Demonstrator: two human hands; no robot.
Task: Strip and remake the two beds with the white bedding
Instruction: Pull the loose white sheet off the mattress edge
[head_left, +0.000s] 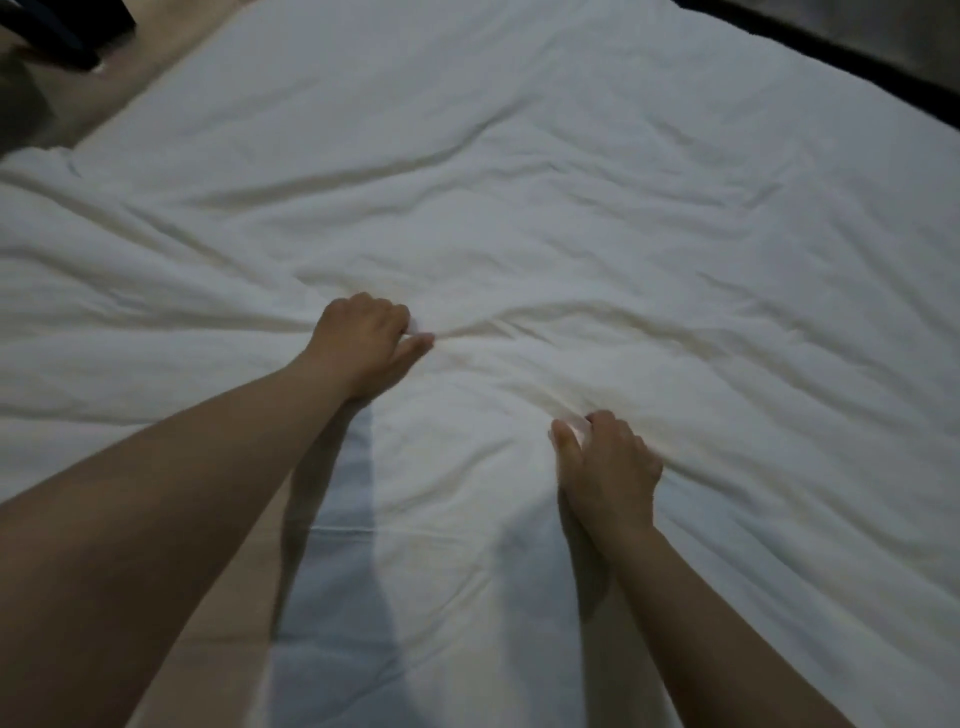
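A white duvet (571, 208) lies spread and wrinkled over the bed, filling most of the view. My left hand (363, 345) grips a bunched fold of the duvet near the middle, fingers curled into the cloth. My right hand (605, 462) grips another fold lower and to the right. Creases fan out from both grips. A beige sheet or mattress surface (218, 649) shows beneath the duvet at the lower left.
A beige strip of bed (130, 88) shows at the upper left beside the duvet's edge. A dark object (57, 31) sits in the top left corner. A dark band (831, 47) runs along the bed's far right side.
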